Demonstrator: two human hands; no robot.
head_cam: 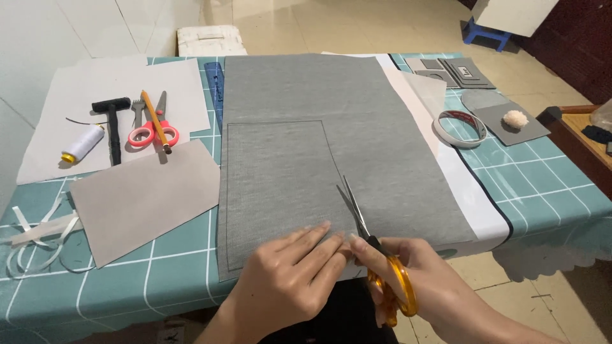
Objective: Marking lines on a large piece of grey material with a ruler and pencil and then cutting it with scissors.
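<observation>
Two hands work at the near edge of the bench (178, 261): the left hand (290, 277) lies flat, fingers released, pinning the grey fabric (319, 127) so it cannot shift, while the right hand (414, 280) grips orange-handled scissors (376, 261), blades parted along a drawn line. The wrists are cut off below; the fabric's near corner is hidden under the hands.

A table (561, 185) under a teal cloth with a white grid fills the view; beyond its far edge lies a cream tiled floor (357, 25), glossy under soft light; a white box (210, 39) sits just behind the table; a blue stool (488, 33) stands far right; a pale wall (38, 44) rises left; dark wooden furniture (583, 137) adjoins the table's right.
</observation>
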